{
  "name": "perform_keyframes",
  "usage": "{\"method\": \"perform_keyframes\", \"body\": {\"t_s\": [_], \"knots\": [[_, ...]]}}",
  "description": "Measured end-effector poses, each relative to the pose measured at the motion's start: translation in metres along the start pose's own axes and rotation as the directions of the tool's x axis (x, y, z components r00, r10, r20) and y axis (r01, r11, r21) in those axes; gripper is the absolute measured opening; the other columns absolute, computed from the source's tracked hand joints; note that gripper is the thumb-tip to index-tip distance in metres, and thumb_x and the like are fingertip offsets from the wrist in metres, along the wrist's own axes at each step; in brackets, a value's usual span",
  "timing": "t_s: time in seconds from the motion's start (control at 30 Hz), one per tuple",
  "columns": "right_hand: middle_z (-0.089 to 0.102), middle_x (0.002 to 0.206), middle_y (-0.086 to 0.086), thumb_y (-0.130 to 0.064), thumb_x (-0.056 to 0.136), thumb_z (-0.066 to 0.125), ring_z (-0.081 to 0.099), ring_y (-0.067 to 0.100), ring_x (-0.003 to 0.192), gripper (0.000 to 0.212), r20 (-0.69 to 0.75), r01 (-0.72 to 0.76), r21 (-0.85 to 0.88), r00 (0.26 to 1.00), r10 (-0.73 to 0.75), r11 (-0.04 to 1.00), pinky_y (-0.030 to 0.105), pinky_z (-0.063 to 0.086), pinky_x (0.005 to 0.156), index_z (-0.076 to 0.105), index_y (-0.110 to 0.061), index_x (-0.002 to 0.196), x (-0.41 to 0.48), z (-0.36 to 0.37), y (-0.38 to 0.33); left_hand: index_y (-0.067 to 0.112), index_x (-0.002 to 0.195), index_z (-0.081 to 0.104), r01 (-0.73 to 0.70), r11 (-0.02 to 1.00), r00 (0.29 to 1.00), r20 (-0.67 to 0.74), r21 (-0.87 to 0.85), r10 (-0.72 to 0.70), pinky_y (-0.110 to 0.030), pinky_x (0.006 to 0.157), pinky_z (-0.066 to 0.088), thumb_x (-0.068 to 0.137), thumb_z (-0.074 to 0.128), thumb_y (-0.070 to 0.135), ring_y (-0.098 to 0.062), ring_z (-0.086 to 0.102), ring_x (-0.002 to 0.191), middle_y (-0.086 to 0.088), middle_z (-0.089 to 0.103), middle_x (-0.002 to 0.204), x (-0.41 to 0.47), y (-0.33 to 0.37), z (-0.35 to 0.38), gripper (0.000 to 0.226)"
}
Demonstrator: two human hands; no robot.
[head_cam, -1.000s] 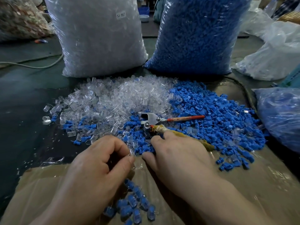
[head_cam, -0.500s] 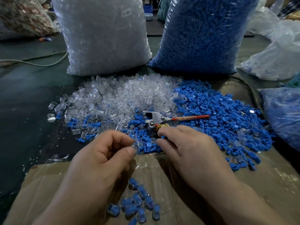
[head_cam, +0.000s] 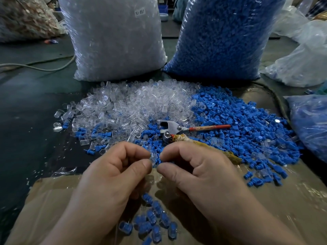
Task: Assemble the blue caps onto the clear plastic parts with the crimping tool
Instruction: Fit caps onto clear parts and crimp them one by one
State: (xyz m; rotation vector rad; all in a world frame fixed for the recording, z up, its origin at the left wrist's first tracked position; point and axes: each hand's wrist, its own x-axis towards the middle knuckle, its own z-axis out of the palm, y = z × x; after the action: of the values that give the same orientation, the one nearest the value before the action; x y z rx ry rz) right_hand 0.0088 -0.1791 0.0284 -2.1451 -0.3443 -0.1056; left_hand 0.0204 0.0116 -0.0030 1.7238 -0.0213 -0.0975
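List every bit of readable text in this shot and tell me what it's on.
"SJ 017": on the white label stuck to the sack of clear parts.
Nothing else can be read: no text shows on the sack of blue caps or the crimping tool.

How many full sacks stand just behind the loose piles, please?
2: sack of clear parts at left, sack of blue caps at right; other bags lie further off.

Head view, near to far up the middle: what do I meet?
Assembled capped pieces → left hand with clear part and right hand with blue cap, level → crimping tool → bag of clear parts beside bag of blue caps.
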Motion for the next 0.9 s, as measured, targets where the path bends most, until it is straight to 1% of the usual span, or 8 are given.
{"method": "perform_keyframes", "body": {"t_s": [0.07, 0.17, 0.3, 0.4, 0.6, 0.73, 0.83, 0.9], "knots": [[0.064, 0.098, -0.022, -0.042, 0.09, 0.058, 0.06, -0.002, 0.096, 0.016, 0.033, 0.052, -0.067, 0.998, -0.049, 0.996, 0.02, 0.05, 0.078, 0.059, -0.04, 0.106, 0.0005, 0.0016, -0.0006, 0.035, 0.091, 0.074, -0.006, 1.0, 1.0, 0.01, 0.003, 0.006, -0.023, 0.049, 0.049, 0.071, 0.084, 0.049, -0.015, 0.067, 0.057, -0.003, 0.072, 0.069, -0.0006, 0.0011, 0.0009, 0.027], [0.063, 0.104, -0.019, -0.04, 0.093, 0.051, 0.059, -0.001, 0.101, 0.02, 0.051, 0.102, -0.148, 0.994, -0.096, 0.984, 0.026, 0.05, 0.084, 0.058, -0.039, 0.112, 0.0002, 0.0041, -0.0005, 0.037, 0.091, 0.073, -0.017, 0.999, 1.0, -0.006, 0.034, 0.017, -0.026, 0.051, 0.049, 0.069, 0.084, 0.051, -0.013, 0.067, 0.057, 0.0, 0.072, 0.069, -0.0007, 0.0013, 0.0018, 0.028], [0.064, 0.104, -0.02, -0.041, 0.093, 0.052, 0.059, -0.005, 0.098, 0.017, -0.004, 0.145, -0.189, 0.989, -0.148, 0.971, 0.02, 0.048, 0.08, 0.057, -0.038, 0.109, -0.0019, 0.0045, -0.0027, 0.036, 0.091, 0.073, -0.064, 0.997, 0.997, -0.027, 0.039, 0.065, -0.034, 0.052, 0.046, 0.062, 0.07, 0.056, -0.011, 0.06, 0.055, 0.002, 0.069, 0.065, -0.0008, 0.0, 0.004, 0.035], [0.065, 0.1, -0.02, -0.041, 0.091, 0.051, 0.059, -0.004, 0.094, 0.015, 0.014, 0.158, -0.22, 0.987, -0.159, 0.963, 0.02, 0.045, 0.078, 0.055, -0.037, 0.104, -0.0018, 0.0061, -0.0053, 0.036, 0.094, 0.072, -0.085, 0.993, 0.996, -0.025, 0.083, 0.088, -0.034, 0.052, 0.045, 0.068, 0.07, 0.051, -0.011, 0.058, 0.054, 0.003, 0.067, 0.064, -0.0022, 0.0008, 0.0051, 0.03], [0.064, 0.093, -0.013, -0.03, 0.091, 0.059, 0.061, 0.004, 0.087, 0.011, 0.002, 0.173, -0.218, 0.984, -0.177, 0.961, 0.028, 0.05, 0.071, 0.065, -0.031, 0.101, -0.0028, 0.0049, -0.0047, 0.037, 0.097, 0.072, -0.127, 0.987, 0.992, 0.019, 0.1, 0.126, -0.043, 0.061, 0.055, 0.068, 0.069, 0.055, -0.019, 0.067, 0.065, 0.001, 0.071, 0.073, -0.0063, 0.0035, 0.008, 0.035], [0.062, 0.097, -0.009, -0.038, 0.096, 0.042, 0.062, 0.012, 0.088, 0.027, 0.08, 0.189, -0.237, 0.981, -0.175, 0.953, 0.036, 0.052, 0.071, 0.063, -0.031, 0.112, -0.0039, 0.0045, -0.007, 0.037, 0.096, 0.072, -0.142, 0.984, 0.99, 0.003, 0.111, 0.142, -0.034, 0.055, 0.05, 0.073, 0.07, 0.045, -0.012, 0.064, 0.058, 0.004, 0.07, 0.069, -0.0049, 0.0022, 0.0075, 0.024], [0.063, 0.098, -0.017, -0.043, 0.094, 0.04, 0.06, 0.004, 0.092, 0.024, 0.011, 0.158, -0.236, 0.987, -0.16, 0.959, 0.03, 0.052, 0.074, 0.054, -0.04, 0.112, -0.0038, 0.0034, -0.0054, 0.036, 0.096, 0.073, -0.128, 0.989, 0.991, 0.039, 0.069, 0.125, -0.026, 0.05, 0.046, 0.067, 0.068, 0.054, -0.008, 0.059, 0.052, 0.003, 0.068, 0.066, -0.0058, 0.0044, 0.0065, 0.034], [0.063, 0.096, -0.019, -0.044, 0.093, 0.041, 0.06, 0.002, 0.09, 0.02, -0.021, 0.154, -0.244, 0.986, -0.164, 0.957, 0.029, 0.052, 0.073, 0.053, -0.041, 0.109, -0.0036, 0.0027, -0.0052, 0.035, 0.093, 0.073, -0.114, 0.993, 0.991, 0.069, 0.02, 0.112, -0.022, 0.047, 0.045, 0.068, 0.073, 0.048, -0.007, 0.059, 0.051, 0.001, 0.068, 0.065, -0.0054, 0.0049, 0.0062, 0.029]]}}
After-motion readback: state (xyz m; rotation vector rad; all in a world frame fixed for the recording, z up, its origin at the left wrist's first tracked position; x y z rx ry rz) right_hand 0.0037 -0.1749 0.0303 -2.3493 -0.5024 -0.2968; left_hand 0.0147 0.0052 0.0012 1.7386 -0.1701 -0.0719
